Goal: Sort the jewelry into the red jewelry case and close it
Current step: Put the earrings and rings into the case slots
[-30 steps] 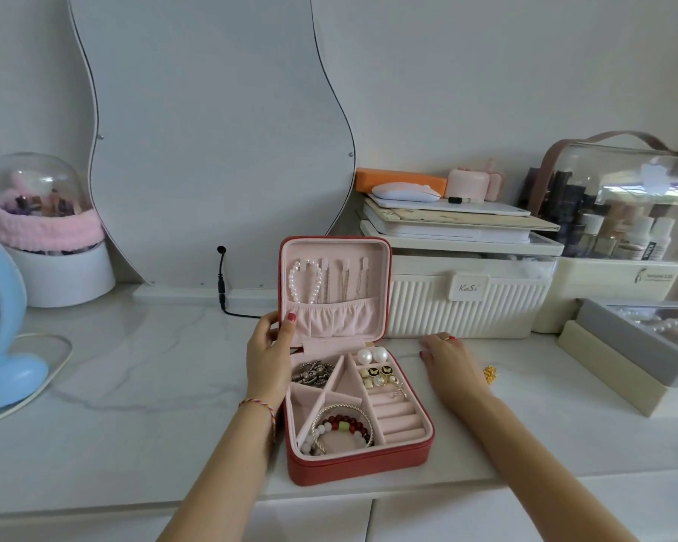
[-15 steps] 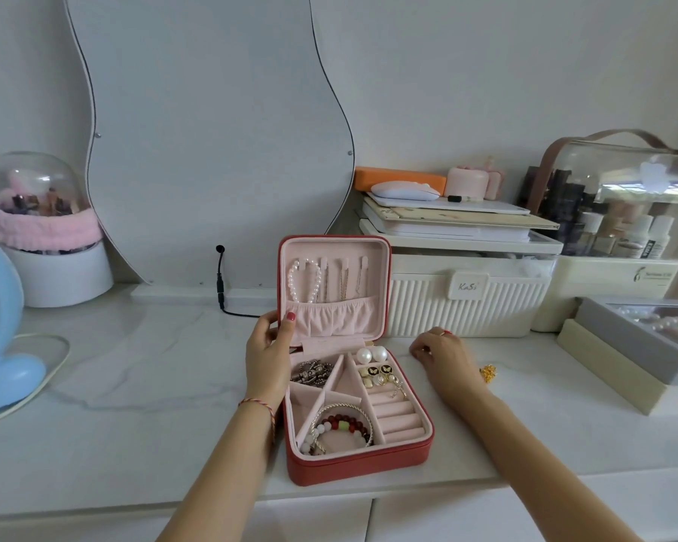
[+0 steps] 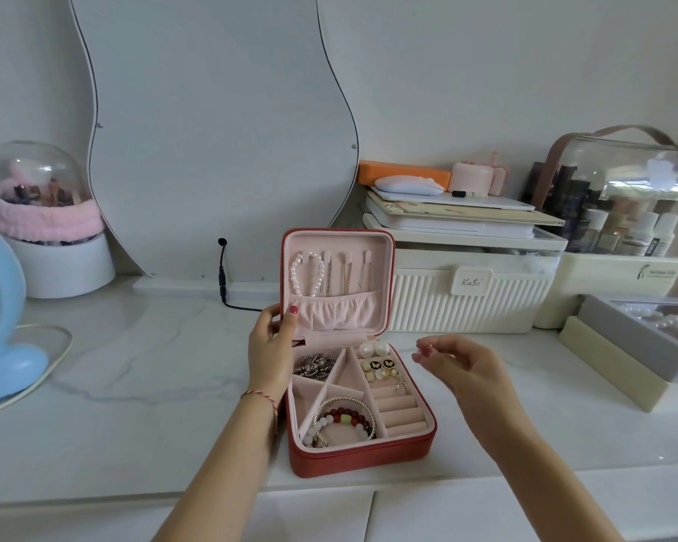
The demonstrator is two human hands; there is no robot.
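head view: case [image 3: 359, 455] mostly filled, lid still up; left hand [image 3: 269, 346] grips lid edge, right hand [image 3: 460, 365] at 3 o'clock, fingers curled, contents unclear.

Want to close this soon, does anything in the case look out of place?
Mostly tidy. In the red jewelry case, a thin gold piece lies loose across the top ring rolls, below the earrings, rather than tucked in. The left hand holds the lid.
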